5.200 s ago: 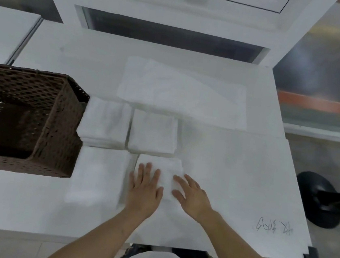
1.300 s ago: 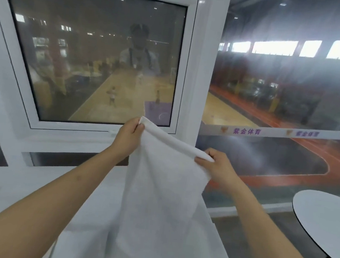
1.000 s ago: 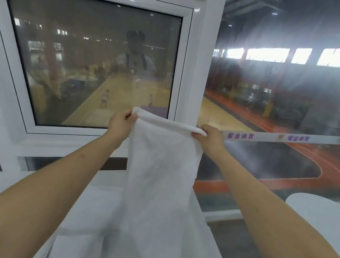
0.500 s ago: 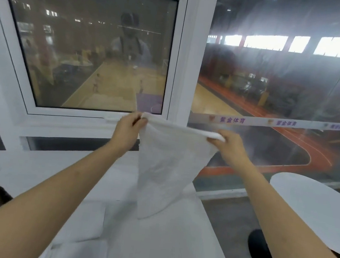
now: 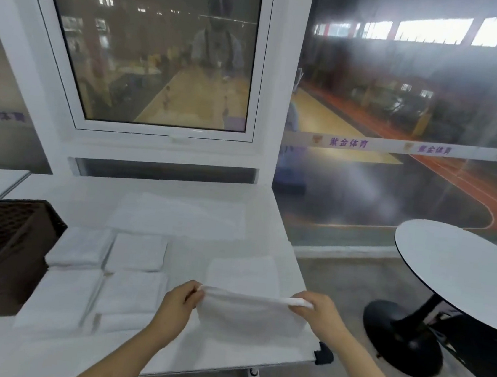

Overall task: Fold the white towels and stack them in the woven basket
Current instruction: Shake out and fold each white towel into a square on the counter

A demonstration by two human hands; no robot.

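between the left hand [image 5: 177,302] and right hand [image 5: 321,316] (both pinching its corners) hangs the towel [image 5: 250,312]

Two bare forearms reaching up from the bottom edge toward the lower centre of the frame. Left hand [image 5: 176,305] and right hand [image 5: 321,316] level with each other, apart, each with fingers curled, pinching an upper corner of a white towel [image 5: 250,312].

Two bare forearms are showing from the bottom edge, with no sleeve, watch or ring appearing on either (the upper arms are lying out of frame). The left hand [image 5: 177,302] and right hand [image 5: 320,316] are wearing no gloves.
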